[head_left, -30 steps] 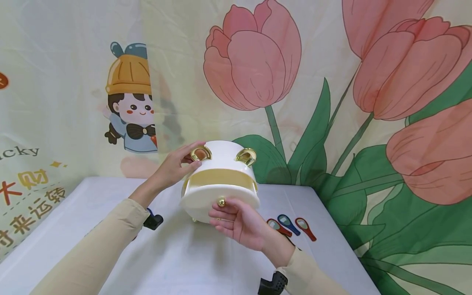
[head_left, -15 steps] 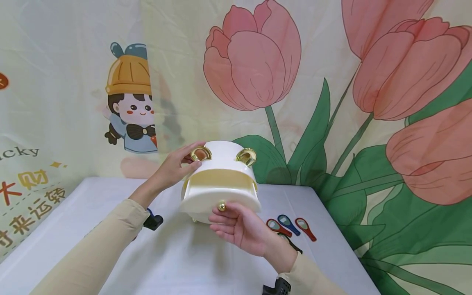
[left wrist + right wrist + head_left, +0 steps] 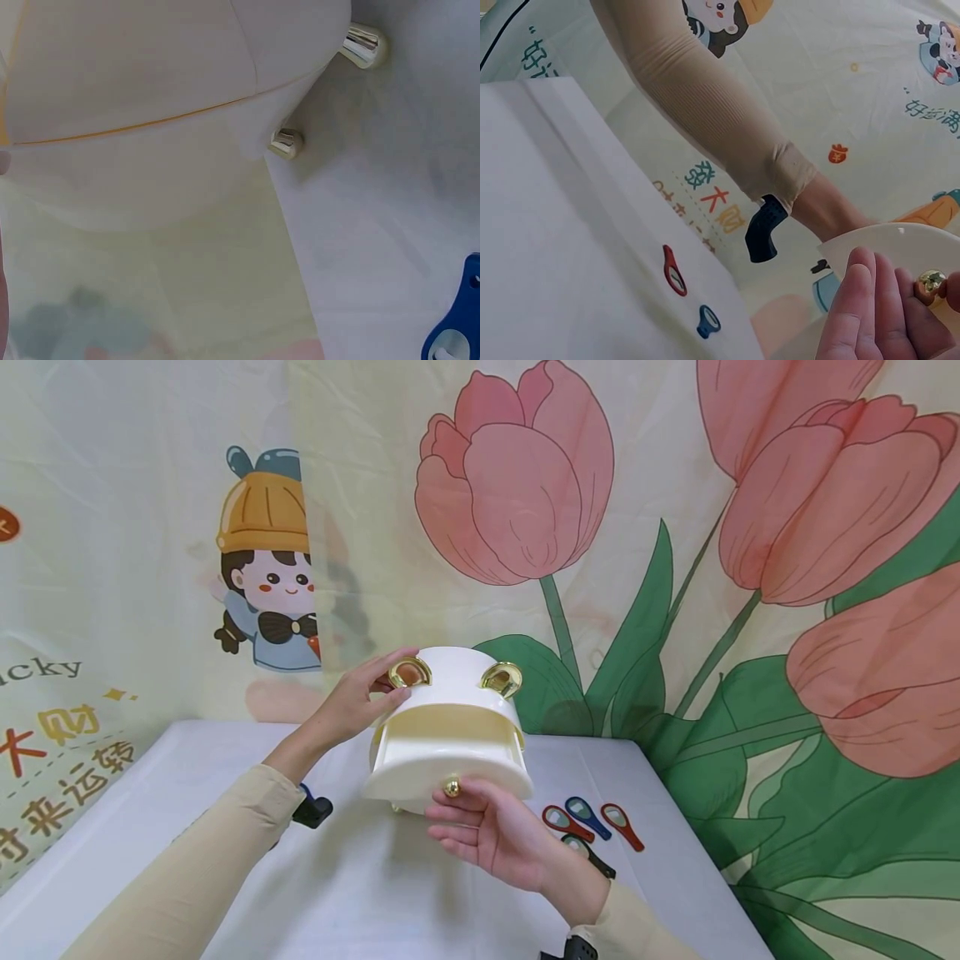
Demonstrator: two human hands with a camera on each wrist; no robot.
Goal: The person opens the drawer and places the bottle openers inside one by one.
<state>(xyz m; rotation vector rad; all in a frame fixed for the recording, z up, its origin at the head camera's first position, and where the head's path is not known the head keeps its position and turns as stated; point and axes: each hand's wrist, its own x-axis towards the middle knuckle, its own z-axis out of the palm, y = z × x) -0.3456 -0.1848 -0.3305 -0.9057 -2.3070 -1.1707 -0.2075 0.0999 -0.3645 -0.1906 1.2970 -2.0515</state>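
Observation:
A rounded white box (image 3: 457, 672) with two gold ear-shaped pieces (image 3: 501, 678) on top stands on the table, its drawer (image 3: 442, 770) pulled partway out. My left hand (image 3: 348, 700) holds the box's upper left side by the left gold ear. My right hand (image 3: 498, 839) pinches the drawer's small gold knob (image 3: 452, 787) between thumb and index finger; the other fingers extend below it. In the right wrist view the gold knob (image 3: 931, 284) shows between those fingertips. From the left wrist, the box's side and two gold feet (image 3: 286, 143) are visible; most of the left hand is hidden there.
Right of the box lie several small magnifying glasses: a blue one (image 3: 588, 817), red ones (image 3: 622, 826) and a black one (image 3: 592, 857). The table's right edge (image 3: 693, 827) runs beyond them. A printed curtain (image 3: 360, 527) hangs directly behind the table.
The drawer has slid further out toward me, showing more of its inside. My right hand has moved nearer and slightly down with the knob. The left hand has stayed in place.

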